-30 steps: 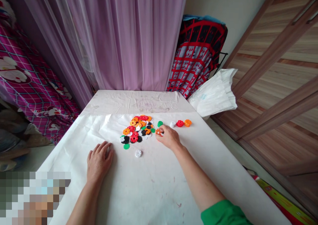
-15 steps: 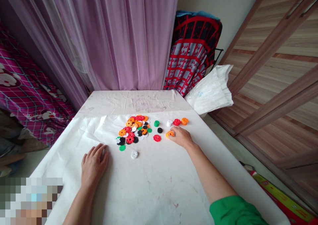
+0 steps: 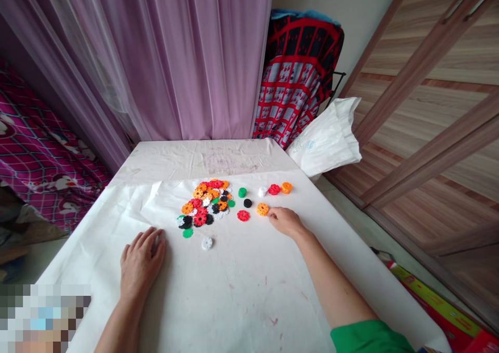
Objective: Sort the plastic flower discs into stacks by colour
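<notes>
A heap of small plastic snowflake discs (image 3: 206, 201) in orange, red, black, white and green lies mid-table. Single discs stand apart to its right: green (image 3: 242, 192), black (image 3: 247, 203), red (image 3: 243, 216), orange (image 3: 262, 209), then white (image 3: 262, 192), red (image 3: 274, 189) and orange (image 3: 286, 187) in a row. A lone white disc (image 3: 207, 243) lies nearer me. My right hand (image 3: 286, 221) rests just right of the orange disc, fingers loosely curled, holding nothing. Flat on the white table cover (image 3: 234, 290) lies my left hand (image 3: 140, 262), fingers spread, left of the heap.
Purple curtains (image 3: 187, 56) hang behind the table. A red and black patterned cloth (image 3: 300, 82) drapes over a rack at the back right, with a white bag (image 3: 329, 142) below it. Wooden wardrobe doors (image 3: 436, 108) stand on the right. Pink bedding (image 3: 42, 155) is on the left.
My right hand carried an orange disc from beside the heap to the right, set it down and drew back from it. A black and a red disc now lie apart. My left hand stayed flat.
</notes>
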The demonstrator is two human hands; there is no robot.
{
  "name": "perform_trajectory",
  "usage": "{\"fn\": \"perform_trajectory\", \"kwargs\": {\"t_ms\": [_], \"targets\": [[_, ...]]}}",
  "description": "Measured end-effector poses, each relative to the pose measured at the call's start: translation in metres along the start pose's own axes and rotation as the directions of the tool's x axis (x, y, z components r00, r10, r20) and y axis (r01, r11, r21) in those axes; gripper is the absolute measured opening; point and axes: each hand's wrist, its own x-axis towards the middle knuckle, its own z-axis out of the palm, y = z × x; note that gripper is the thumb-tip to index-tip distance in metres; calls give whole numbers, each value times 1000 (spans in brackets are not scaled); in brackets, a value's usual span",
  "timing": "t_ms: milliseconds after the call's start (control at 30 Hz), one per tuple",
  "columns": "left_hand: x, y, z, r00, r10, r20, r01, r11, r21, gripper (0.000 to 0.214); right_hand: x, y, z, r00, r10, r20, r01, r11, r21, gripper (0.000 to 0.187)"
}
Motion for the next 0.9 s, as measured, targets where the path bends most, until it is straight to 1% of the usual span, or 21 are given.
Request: {"fn": "perform_trajectory", "kwargs": {"t_ms": [167, 233, 267, 333, 400, 433, 500, 633, 767, 900], "targets": [[0, 1, -1, 1000, -3, 4, 3, 1000, 20, 49, 1, -2, 0, 999, 49, 7, -49, 999, -1, 19], [1, 1, -1, 1000, -1, -2, 1, 1000, 23, 49, 1, 0, -3, 999, 47, -25, -47, 999, -17, 21], [1, 1, -1, 1000, -2, -5, 2, 1000, 24, 49, 2, 1, -6, 999, 10, -48, -12, 1000, -29, 28], [1, 0, 0, 1000, -3, -9, 3, 1000, 24, 48, 5, 2, -10, 988, -137, -67, 133, 989, -61, 52], [1, -2, 1, 1000, -1, -12, 1, 1000, 24, 46, 10, 0, -15, 956, -294, -21, 291, 952, -92, 70], [1, -2, 2, 1000, 1, -15, 0, 1000, 23, 45, 13, -2, -17, 940, -341, 14, 341, 934, -105, 74], [2, -2, 2, 1000, 5, -17, -4, 1000, 23, 45, 21, -6, -22, 926, -370, 79, 377, 916, -135, 70], [2, -1, 2, 1000, 4, -13, -4, 1000, 18, 48, 33, -17, -28, 923, -342, 175, 374, 904, -209, 56], [2, -1, 1, 1000, 14, -22, -13, 1000, 14, 47, 39, -22, -28, 908, -357, 218, 406, 880, -248, 51], [2, -2, 2, 1000, 12, -21, -12, 1000, 16, 47, 42, -24, -28, 909, -335, 247, 396, 879, -267, 49]]}}
